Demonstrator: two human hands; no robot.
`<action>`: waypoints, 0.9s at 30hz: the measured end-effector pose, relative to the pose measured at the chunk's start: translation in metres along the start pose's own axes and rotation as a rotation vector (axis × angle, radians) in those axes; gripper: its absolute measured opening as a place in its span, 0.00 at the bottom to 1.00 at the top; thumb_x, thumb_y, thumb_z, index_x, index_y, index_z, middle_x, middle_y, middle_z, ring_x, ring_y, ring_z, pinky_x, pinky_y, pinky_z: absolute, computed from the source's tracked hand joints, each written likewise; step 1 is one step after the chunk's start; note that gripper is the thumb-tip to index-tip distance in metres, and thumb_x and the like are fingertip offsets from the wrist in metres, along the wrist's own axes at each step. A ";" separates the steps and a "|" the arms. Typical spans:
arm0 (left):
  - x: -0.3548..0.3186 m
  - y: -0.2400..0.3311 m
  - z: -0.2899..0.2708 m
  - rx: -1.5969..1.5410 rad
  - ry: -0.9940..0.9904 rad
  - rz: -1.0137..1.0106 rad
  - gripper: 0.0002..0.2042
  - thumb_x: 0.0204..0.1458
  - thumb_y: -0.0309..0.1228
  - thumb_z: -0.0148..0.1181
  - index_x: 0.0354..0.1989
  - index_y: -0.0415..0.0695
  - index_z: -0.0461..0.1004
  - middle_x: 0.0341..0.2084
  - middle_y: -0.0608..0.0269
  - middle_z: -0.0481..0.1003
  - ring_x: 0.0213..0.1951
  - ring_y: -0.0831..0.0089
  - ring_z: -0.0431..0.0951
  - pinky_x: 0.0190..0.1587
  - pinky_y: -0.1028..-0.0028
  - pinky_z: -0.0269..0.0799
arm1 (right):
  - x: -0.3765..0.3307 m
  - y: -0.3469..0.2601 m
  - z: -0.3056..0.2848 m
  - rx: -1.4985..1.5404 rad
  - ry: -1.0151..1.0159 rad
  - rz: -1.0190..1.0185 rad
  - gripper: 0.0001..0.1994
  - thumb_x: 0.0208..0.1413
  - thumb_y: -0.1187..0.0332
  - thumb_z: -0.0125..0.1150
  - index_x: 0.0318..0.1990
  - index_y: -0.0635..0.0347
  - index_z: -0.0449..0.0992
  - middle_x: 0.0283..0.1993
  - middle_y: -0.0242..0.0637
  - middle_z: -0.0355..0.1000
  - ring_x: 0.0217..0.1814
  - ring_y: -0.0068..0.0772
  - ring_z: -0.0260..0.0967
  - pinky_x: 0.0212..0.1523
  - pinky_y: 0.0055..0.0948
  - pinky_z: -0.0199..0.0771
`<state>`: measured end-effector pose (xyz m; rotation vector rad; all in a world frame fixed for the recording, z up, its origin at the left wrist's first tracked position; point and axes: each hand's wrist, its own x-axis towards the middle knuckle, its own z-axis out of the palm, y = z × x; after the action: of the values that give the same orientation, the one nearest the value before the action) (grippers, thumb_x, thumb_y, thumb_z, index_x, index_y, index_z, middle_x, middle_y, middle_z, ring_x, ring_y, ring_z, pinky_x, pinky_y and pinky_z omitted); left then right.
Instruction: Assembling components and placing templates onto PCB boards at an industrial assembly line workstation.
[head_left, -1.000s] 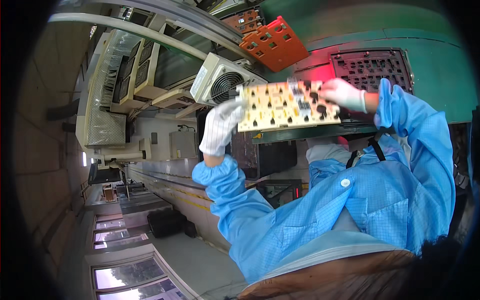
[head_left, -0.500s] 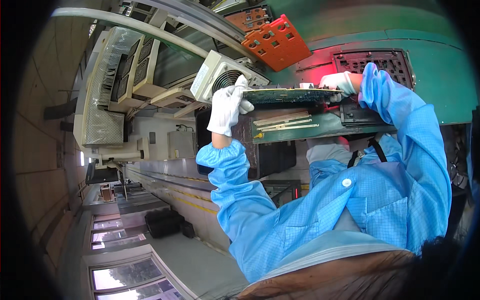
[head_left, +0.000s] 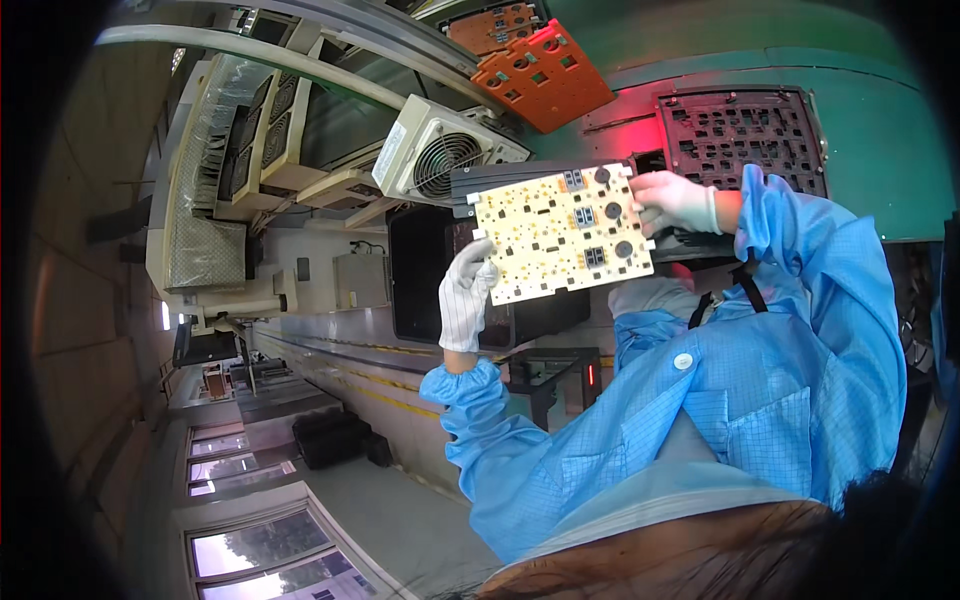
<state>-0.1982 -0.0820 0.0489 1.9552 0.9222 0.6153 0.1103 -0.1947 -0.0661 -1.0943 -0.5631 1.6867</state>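
A cream-coloured circuit board [head_left: 545,235] is held up over the near edge of the green bench, its face with black components and round parts turned toward me. My left hand [head_left: 467,295], in a white glove, grips the board's left edge near its lower corner. On the opposite side my gloved right hand [head_left: 677,203] holds the right edge near the upper corner. Behind the board's top left lies a dark grey ribbed piece [head_left: 500,180]. A black fixture plate with many cut-outs [head_left: 745,135] lies on the bench just beyond my right hand.
A white fan unit [head_left: 445,160] stands left of the board. An orange plate with holes [head_left: 545,75] leans at the far side of the green bench [head_left: 870,130], under red light. Below the board's left side is a black bin [head_left: 415,280].
The board has tilted from edge-on to show its component side. My left hand has moved down and slightly right, nearer my body. The light strips on the bench are now hidden.
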 end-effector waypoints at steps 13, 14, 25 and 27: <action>0.068 0.018 0.099 -0.325 -0.080 0.175 0.29 0.56 0.32 0.54 0.64 0.42 0.50 0.48 0.53 0.70 0.48 0.74 0.70 0.50 0.76 0.66 | -0.093 -0.052 -0.063 -0.103 0.414 -0.699 0.13 0.54 0.68 0.58 0.45 0.63 0.70 0.38 0.31 0.72 0.34 0.18 0.68 0.33 0.20 0.70; 0.068 0.007 0.109 -0.389 -0.072 0.236 0.29 0.56 0.32 0.54 0.64 0.43 0.50 0.51 0.50 0.68 0.53 0.69 0.68 0.53 0.72 0.64 | -0.098 -0.057 -0.074 -0.191 0.487 -0.844 0.13 0.54 0.68 0.58 0.46 0.62 0.70 0.37 0.30 0.72 0.34 0.17 0.68 0.32 0.20 0.70; 0.047 -0.062 0.226 -0.150 -0.120 0.029 0.28 0.52 0.28 0.60 0.60 0.38 0.56 0.54 0.51 0.66 0.55 0.64 0.68 0.58 0.70 0.60 | -0.148 -0.115 -0.241 -1.727 1.465 -0.866 0.03 0.46 0.72 0.53 0.30 0.55 0.72 0.28 0.40 0.70 0.33 0.46 0.69 0.36 0.41 0.69; 0.043 -0.051 0.227 -0.180 -0.108 0.008 0.27 0.53 0.27 0.59 0.60 0.37 0.56 0.54 0.51 0.66 0.54 0.65 0.69 0.57 0.70 0.62 | -0.147 -0.097 -0.255 -1.910 1.382 -0.878 0.04 0.44 0.73 0.52 0.30 0.56 0.69 0.29 0.39 0.68 0.35 0.45 0.68 0.35 0.39 0.70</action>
<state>-0.0308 -0.1426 -0.1071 1.8135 0.7663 0.5717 0.3920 -0.3247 -0.0542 -2.2319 -1.3097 -1.0085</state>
